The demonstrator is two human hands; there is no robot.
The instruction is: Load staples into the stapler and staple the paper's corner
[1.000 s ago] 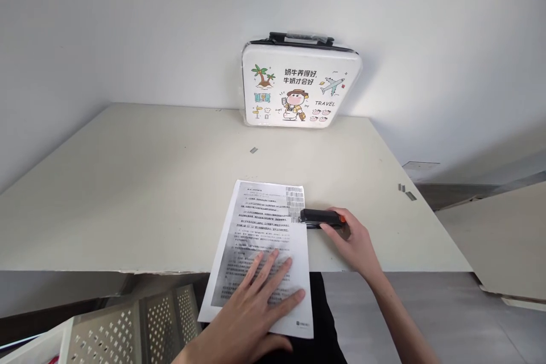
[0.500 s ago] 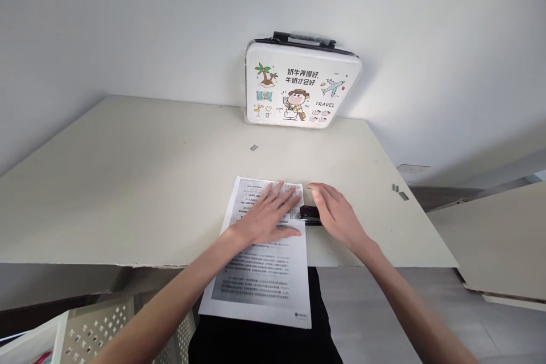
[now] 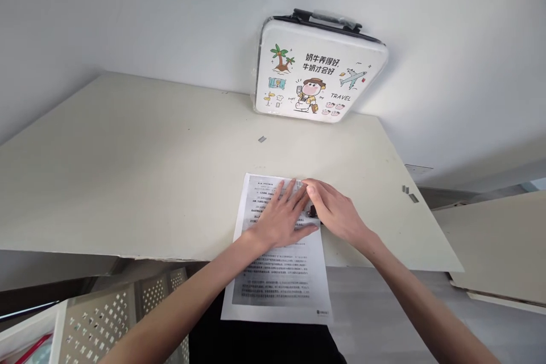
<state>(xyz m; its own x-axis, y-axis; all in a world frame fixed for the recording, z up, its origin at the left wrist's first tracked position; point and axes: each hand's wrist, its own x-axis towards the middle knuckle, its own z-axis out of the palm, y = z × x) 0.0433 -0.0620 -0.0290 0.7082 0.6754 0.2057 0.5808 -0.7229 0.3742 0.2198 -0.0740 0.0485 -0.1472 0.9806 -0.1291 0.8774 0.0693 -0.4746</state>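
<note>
Printed sheets of paper (image 3: 277, 281) lie on the table with their lower part hanging past the front edge. My left hand (image 3: 281, 219) rests flat on the upper half of the top page, fingers spread. Close to its fingertips, my right hand (image 3: 336, 207) is curled over a black stapler (image 3: 313, 211) at the paper's right edge. Only a small dark part of the stapler shows; the rest is hidden under the hand. I cannot tell whether it is pressed down.
A white case (image 3: 319, 71) with cartoon prints leans on the wall at the back of the table (image 3: 140, 170). A staple strip (image 3: 262, 139) lies mid-table, and several staple pieces (image 3: 410, 194) sit near the right edge. Perforated baskets (image 3: 100, 318) stand below at left.
My right hand has come left over the stapler, closer to my left hand, and now covers more of it. The view has shifted slightly.
</note>
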